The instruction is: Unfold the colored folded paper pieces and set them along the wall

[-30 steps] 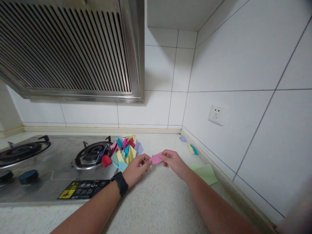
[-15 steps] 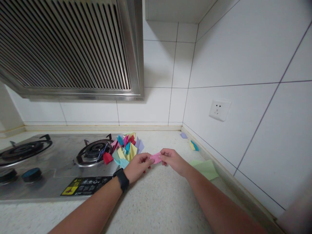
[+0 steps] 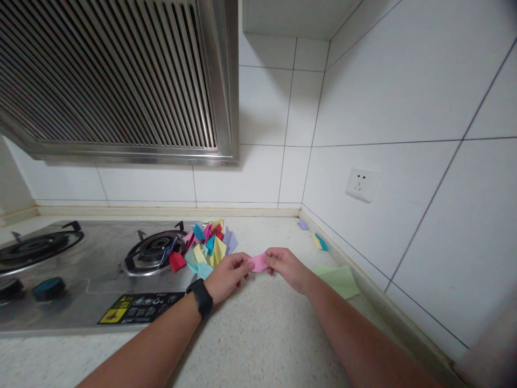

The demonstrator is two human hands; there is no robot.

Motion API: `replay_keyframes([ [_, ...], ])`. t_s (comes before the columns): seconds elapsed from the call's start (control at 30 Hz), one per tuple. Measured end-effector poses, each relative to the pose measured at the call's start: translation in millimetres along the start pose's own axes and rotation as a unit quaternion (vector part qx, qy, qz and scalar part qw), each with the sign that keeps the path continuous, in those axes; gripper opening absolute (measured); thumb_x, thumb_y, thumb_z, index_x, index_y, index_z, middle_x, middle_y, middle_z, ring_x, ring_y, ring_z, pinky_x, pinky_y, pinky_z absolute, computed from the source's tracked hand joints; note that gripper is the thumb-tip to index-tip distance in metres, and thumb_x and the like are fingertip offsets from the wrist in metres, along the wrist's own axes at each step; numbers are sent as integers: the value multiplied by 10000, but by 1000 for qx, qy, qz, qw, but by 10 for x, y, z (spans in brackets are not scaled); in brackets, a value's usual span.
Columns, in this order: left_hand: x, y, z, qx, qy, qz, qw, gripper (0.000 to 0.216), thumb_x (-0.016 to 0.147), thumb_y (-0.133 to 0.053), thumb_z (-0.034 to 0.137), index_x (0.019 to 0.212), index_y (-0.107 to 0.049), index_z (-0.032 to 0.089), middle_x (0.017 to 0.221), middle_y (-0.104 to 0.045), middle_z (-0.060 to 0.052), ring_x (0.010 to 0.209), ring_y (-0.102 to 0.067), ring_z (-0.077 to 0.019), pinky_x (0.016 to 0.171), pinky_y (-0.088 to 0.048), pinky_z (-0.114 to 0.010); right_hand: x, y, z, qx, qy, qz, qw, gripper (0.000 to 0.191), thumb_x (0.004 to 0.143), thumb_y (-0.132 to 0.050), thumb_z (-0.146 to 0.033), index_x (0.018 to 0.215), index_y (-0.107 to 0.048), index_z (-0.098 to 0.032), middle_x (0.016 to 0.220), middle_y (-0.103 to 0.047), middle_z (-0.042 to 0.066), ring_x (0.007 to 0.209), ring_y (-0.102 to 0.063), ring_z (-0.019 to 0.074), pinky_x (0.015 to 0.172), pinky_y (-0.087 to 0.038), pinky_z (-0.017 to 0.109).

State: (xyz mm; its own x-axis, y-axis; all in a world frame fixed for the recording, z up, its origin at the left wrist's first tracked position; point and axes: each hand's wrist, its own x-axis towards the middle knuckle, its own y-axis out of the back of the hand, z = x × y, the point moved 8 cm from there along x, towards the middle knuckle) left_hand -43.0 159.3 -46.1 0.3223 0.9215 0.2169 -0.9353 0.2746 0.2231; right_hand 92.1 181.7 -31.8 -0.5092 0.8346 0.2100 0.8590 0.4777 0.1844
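Observation:
A small piece of folded pink paper (image 3: 258, 263) is held between my two hands above the pale speckled counter (image 3: 266, 328). My left hand (image 3: 226, 276), with a black watch (image 3: 201, 298) on its wrist, pinches the paper's left end. At the other end, the fingers and thumb of my right hand (image 3: 287, 268) grip it. Just left of my left hand lies a pile of folded coloured papers (image 3: 210, 245) in yellow, blue, red, pink and purple. A light green paper sheet (image 3: 339, 280) lies partly behind my right forearm.
A steel gas stove (image 3: 100, 269) with black burners takes up the left, the pile reaching onto its right edge. Above it hangs a range hood (image 3: 121, 81). Along the right wall, beneath a socket (image 3: 363, 184), lie a purple paper piece (image 3: 303, 224) and a yellow-and-blue one (image 3: 320, 242).
Both hands stay at the pink paper, with only a slight shift of the fingers and the paper's tilt. The whole view has moved slightly.

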Motion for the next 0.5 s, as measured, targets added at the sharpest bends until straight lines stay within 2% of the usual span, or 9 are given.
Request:
replay_keyframes([
  [0.23, 11, 17, 4, 13, -4, 10, 1000, 394, 833, -557, 521, 840, -611, 130, 621, -522, 16, 463, -378, -70, 417, -296, -184, 9, 41, -3, -13, 8, 16, 1000, 286, 804, -627, -422, 721, -560, -157, 586, -522, -29, 548, -462, 101, 531, -331, 233],
  [0.4, 7, 10, 49, -10, 2, 7, 1000, 439, 769, -659, 480, 1038, -639, 134, 681, -564, -7, 551, -456, -103, 466, -332, -196, 20, 45, -37, -49, 27, 14, 998, 294, 811, -620, -427, 713, -546, -160, 580, -481, -43, 541, -431, 94, 526, -314, 231],
  [0.5, 11, 40, 95, -9, -18, 24, 1000, 372, 759, -684, 439, 944, -676, 117, 678, -576, -17, 598, -470, -110, 529, -332, -211, 17, -2, -41, -56, 28, 2, 998, 289, 814, -618, -424, 720, -550, -160, 577, -467, -46, 533, -419, 93, 517, -306, 230],
])
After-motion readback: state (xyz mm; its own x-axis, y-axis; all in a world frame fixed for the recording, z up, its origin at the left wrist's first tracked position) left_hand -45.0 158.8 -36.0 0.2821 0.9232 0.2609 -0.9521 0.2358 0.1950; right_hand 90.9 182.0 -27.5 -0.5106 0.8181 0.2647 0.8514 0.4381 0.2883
